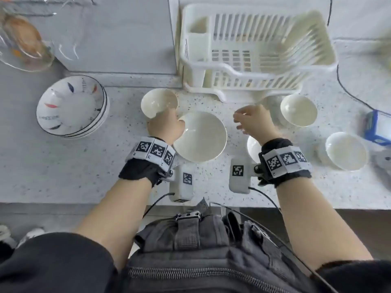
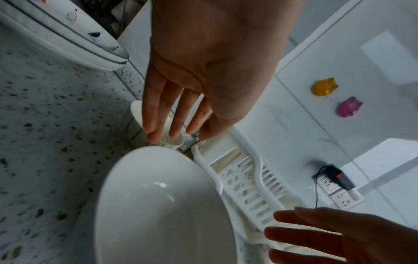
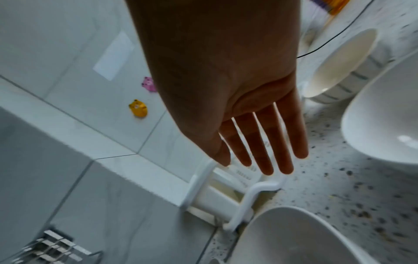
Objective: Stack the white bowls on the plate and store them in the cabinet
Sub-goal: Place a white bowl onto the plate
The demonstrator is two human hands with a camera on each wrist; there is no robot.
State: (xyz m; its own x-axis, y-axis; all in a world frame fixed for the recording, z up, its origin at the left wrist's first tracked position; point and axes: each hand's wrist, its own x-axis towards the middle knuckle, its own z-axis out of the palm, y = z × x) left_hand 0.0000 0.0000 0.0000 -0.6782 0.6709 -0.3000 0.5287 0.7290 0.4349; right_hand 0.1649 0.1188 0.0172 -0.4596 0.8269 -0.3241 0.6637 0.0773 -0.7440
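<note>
Head view: both hands (image 1: 164,127) (image 1: 252,119) slack-fingered, gripping nothing, above empty white bowls (image 1: 200,136).

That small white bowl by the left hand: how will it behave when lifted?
The small white bowl looks glazed and glossy, so probably slippery. It seems rigid ceramic, likely chipping if knocked against the dish rack. Its base looks narrow, so a rim push by the left hand may tip it.

The bowls (image 1: 200,136) are plain white. Left of them, the stacked plates (image 1: 72,105) are white with dark rims and red, blue and orange leaf marks. Behind the bowls, the dish rack (image 1: 254,49) is cream, and the counter (image 1: 63,172) is grey, dark-speckled.
</note>
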